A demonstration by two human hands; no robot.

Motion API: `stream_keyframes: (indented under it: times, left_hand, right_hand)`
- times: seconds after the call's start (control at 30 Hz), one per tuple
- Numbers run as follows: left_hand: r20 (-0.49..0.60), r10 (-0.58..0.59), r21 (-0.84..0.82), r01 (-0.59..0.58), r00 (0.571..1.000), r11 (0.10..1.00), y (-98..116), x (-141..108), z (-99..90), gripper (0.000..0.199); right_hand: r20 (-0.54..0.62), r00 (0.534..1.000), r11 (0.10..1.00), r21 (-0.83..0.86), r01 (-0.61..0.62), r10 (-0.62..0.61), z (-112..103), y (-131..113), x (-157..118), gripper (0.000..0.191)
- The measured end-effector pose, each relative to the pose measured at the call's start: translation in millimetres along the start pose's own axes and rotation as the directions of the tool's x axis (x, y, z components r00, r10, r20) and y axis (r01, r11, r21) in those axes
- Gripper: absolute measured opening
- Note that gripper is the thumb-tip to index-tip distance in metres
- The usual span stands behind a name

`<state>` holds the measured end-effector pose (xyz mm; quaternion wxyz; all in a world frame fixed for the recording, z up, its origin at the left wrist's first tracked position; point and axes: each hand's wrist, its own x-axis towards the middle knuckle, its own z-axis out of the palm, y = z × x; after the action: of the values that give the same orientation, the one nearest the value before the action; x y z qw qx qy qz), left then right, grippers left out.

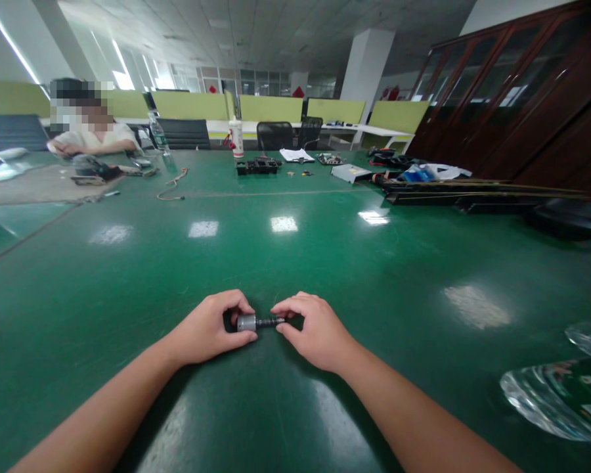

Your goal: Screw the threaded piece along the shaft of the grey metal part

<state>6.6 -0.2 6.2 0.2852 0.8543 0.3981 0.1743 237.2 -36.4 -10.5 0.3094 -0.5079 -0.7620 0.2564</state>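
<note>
A small metal cylinder with a dark ridged shaft (247, 322) lies sideways at the front middle of the green table (295, 263). It looks like a small motor with a screw shaft, though I cannot tell its exact kind. My left hand (209, 332) is closed around the silver cylinder end, thumb in front and fingers behind. At the other end, the thumb and index finger of my right hand (315, 328) pinch the thin tip of the shaft. Fingertips of both hands partly hide the two ends.
A clear plastic bottle (556, 397) lies at the right edge. Farther back are a black part (259, 166), a white bottle (236, 138), a cord (172, 187) and long black rails (453, 192). A person (96, 135) sits at the far left.
</note>
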Motion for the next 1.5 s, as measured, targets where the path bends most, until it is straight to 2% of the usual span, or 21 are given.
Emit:
stream_keyframes:
  times: [0.33,0.77,1.07,1.3,1.5]
  left_hand:
    - [0.002,0.002,-0.04,-0.002,1.0,0.999,0,1,0.4,0.02]
    - [0.012,0.012,-0.021,-0.012,1.0,1.0,0,-1,-0.3,0.019]
    - [0.006,0.005,0.008,-0.005,1.0,1.0,-3,0,1.3,0.021]
    - [-0.007,-0.016,0.013,0.016,1.0,1.0,-5,0,2.6,0.023]
    - [-0.019,-0.002,0.009,0.002,1.0,1.0,-1,-1,2.3,0.02]
  right_hand:
    - [0.036,0.999,0.999,0.034,-0.009,0.007,5,-3,-1,0.025]
    - [0.057,0.996,0.998,-0.008,0.063,-0.062,8,-4,1,0.026]
    - [0.045,0.998,0.998,-0.045,0.035,-0.033,13,-5,8,0.016]
    - [0.183,0.971,0.988,0.025,0.15,-0.152,10,8,30,0.014]
    - [0.162,0.967,0.98,-0.012,0.201,-0.196,10,8,30,0.014]
